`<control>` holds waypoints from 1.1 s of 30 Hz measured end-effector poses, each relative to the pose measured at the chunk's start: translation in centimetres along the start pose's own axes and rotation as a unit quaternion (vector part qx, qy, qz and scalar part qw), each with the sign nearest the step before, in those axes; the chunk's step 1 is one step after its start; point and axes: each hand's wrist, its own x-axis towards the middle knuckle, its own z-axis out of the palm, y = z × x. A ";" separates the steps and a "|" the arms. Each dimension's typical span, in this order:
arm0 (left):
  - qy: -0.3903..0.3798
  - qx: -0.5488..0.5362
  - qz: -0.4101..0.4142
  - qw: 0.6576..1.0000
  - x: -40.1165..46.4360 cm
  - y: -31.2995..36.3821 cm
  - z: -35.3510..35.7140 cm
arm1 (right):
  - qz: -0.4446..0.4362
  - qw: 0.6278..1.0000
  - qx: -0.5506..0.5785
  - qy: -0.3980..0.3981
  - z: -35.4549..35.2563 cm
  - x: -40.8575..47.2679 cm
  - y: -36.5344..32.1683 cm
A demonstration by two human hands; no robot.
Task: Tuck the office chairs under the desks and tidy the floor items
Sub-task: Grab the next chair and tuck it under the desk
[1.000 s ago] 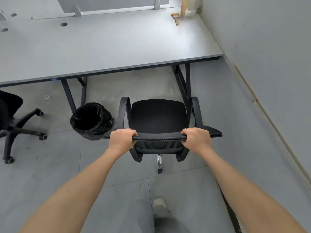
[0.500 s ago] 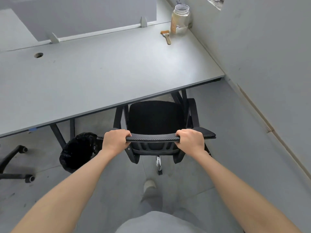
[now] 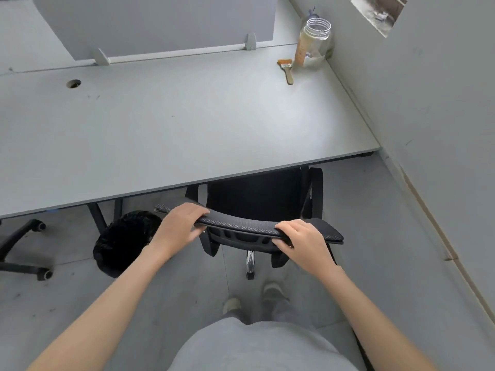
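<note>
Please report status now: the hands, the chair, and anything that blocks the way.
Left hand and right hand grip chair backrest. Seat partly under desk. Bin stands left, apart.

Glass jar (image 3: 314,44), paintbrush (image 3: 286,69) beside it, grey divider panel (image 3: 160,22)

No text, brand, number or sign can be read anywhere in view; the jar (image 3: 313,44) at the far corner of the table (image 3: 174,124) carries a tan label, but whatever is printed on it is too blurred and small to make out.
</note>
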 end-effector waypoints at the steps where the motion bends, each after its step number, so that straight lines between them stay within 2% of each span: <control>1: 0.030 -0.012 -0.011 0.999 -0.7 0.3 0.3 | -0.011 1.000 -0.002 0.010 -0.2 -0.5 0.4; 5: 0.103 -0.074 -0.094 0.987 -1.6 2.3 1.1 | -0.004 0.999 -0.015 0.034 -0.3 -1.6 1.6; 11: 0.108 -0.085 -0.158 0.978 -1.9 4.0 0.8 | -0.046 0.999 0.024 0.008 -0.8 -0.9 2.4; 17: 0.101 -0.049 -0.166 0.980 -3.0 5.7 2.0 | -0.077 0.997 0.013 -0.011 -1.9 -0.8 4.4; 24: 0.100 -0.033 -0.187 0.977 -4.1 9.3 3.1 | -0.092 0.990 0.036 -0.098 -3.1 0.0 8.1; 28: 0.084 -0.029 -0.202 0.975 -4.5 10.9 3.5 | -0.081 0.994 0.018 -0.074 -3.3 -0.3 9.2; 33: 0.099 -0.020 -0.217 0.971 -6.5 10.7 3.4 | -0.091 0.994 0.002 -0.068 -3.1 -0.5 7.4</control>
